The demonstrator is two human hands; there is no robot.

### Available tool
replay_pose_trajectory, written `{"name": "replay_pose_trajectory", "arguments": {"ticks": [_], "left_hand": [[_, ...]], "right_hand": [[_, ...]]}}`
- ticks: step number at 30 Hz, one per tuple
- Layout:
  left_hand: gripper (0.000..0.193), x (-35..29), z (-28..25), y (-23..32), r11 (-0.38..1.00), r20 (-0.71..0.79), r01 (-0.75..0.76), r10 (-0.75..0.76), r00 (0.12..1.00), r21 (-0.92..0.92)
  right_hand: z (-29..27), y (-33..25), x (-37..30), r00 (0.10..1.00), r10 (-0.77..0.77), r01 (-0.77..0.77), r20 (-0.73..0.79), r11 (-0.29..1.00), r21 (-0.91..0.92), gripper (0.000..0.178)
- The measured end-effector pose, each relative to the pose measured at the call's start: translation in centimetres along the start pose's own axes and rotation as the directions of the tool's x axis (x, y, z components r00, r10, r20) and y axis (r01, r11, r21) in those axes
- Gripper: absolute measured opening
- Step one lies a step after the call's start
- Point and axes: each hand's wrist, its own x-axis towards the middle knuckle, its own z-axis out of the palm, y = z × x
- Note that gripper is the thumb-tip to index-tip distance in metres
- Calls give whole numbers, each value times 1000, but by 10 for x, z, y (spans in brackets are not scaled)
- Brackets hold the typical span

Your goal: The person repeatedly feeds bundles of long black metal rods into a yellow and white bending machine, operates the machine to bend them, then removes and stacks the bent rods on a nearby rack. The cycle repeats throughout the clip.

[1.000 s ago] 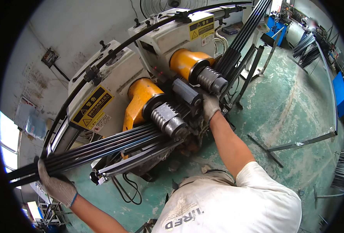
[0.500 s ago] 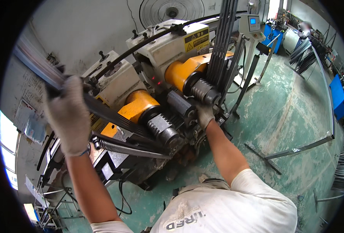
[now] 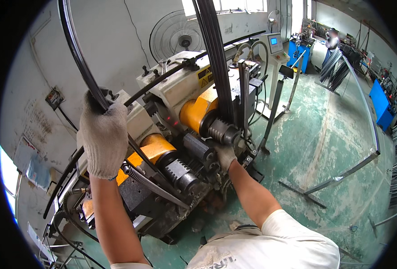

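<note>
My left hand (image 3: 103,141), in a pale knitted glove, is closed around long dark metal bars (image 3: 79,51). They rise upright above the fist and slant down below it toward the nearer toothed steel cylinder (image 3: 180,172). My right hand (image 3: 225,157), gloved too, reaches in beside a dark block (image 3: 199,145), under the farther toothed cylinder (image 3: 224,130); its fingers are hidden. Both cylinders project from orange heads of a bending-type machine, the nearer head (image 3: 156,145) and the farther head (image 3: 194,114). A bundle of dark bars (image 3: 216,58) stands upright against the farther head.
A coil spring (image 3: 144,181) slants in front of the nearer head. Behind the machine is a large fan (image 3: 185,42). To the right stand a control box with a screen (image 3: 273,47) and a metal rail (image 3: 341,177). A person (image 3: 332,40) is far off.
My left hand has moved right, and its bars have swung from a leftward slant to nearly upright. The whole view has shifted a little. My right hand stays by the dark block.
</note>
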Motion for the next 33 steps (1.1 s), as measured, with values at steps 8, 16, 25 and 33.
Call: {"name": "replay_pose_trajectory", "arguments": {"ticks": [8, 16, 25, 33], "left_hand": [[23, 2, 7, 3, 1000, 9, -11, 11, 1000, -22], [21, 1, 4, 2, 998, -5, -45, 45, 999, -53], [30, 2, 1, -8, 998, 15, -58, 58, 998, -18], [37, 2, 3, -4, 997, 25, -77, 76, 997, 29]], "right_hand": [[-7, -9, -4, 1000, 1, -1, -17, 1000, -4, 47], [-1, -13, -11, 998, -56, 56, -28, 998, -15, 43], [-1, 3, -3, 1000, -12, 12, -26, 1000, 6, 41], [-8, -13, -10, 1000, -30, 30, 2, 993, -113, 46]]}}
